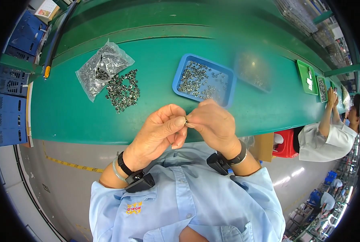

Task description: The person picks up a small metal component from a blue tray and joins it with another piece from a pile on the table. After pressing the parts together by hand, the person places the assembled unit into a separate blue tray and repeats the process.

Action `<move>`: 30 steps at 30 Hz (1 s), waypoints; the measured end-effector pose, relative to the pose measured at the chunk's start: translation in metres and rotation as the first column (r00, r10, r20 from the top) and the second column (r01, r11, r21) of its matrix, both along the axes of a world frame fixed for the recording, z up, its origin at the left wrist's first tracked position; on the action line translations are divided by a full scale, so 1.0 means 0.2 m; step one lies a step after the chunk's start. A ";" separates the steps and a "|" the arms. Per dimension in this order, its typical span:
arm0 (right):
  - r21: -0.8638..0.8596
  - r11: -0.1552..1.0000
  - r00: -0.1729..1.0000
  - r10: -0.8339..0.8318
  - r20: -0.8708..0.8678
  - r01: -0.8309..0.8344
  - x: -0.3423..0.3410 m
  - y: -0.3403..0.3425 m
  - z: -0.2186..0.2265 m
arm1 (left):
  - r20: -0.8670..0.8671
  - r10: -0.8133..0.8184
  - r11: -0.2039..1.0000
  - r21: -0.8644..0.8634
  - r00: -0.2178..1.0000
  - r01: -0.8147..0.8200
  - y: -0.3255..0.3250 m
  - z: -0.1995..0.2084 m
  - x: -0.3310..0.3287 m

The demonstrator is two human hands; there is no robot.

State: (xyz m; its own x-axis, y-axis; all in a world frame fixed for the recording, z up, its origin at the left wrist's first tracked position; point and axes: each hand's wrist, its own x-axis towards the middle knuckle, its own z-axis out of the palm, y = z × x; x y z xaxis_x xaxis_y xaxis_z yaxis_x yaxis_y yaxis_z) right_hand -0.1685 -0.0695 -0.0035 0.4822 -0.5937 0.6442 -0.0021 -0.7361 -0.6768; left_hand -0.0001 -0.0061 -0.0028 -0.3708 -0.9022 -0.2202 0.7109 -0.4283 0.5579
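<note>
My left hand (159,128) and my right hand (213,124) meet in front of my chest, just over the near edge of the green table (156,117). Between their fingertips is a tiny dark metal part (186,121), pinched from both sides; its exact kind is too small to make out. Beyond my right hand lies a blue tray (176,80) with many small shiny metal parts (194,76) in it. To the left, a loose pile of small black-and-silver parts (123,92) spreads beside a clear plastic bag (105,66) filled with similar pieces.
A blurred clear container (253,70) stands right of the blue tray. Green trays (307,76) sit farther right, near a co-worker in a white top (323,141). Blue crates (10,117) stack at the far left. A red stool (285,143) and a cardboard box (264,147) stand below the table's edge.
</note>
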 end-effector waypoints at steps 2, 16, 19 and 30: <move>-0.005 1.000 1.000 0.004 -0.009 -0.004 0.00 0.00 0.00 | 0.064 -0.021 1.000 0.011 0.998 0.020 -0.01 0.01 0.01; 0.257 0.964 0.997 0.059 0.043 -0.068 -0.03 0.01 -0.03 | 0.099 -0.020 0.999 0.030 0.995 0.017 -0.01 0.04 -0.01; 0.312 0.946 0.994 0.059 0.087 -0.084 -0.04 0.01 -0.05 | 0.054 -0.020 1.000 0.024 0.998 0.019 0.00 0.03 -0.02; 0.348 0.932 0.989 0.055 0.138 -0.100 -0.02 0.01 -0.08 | 0.100 -0.008 1.000 -0.009 0.995 0.009 -0.01 0.02 -0.03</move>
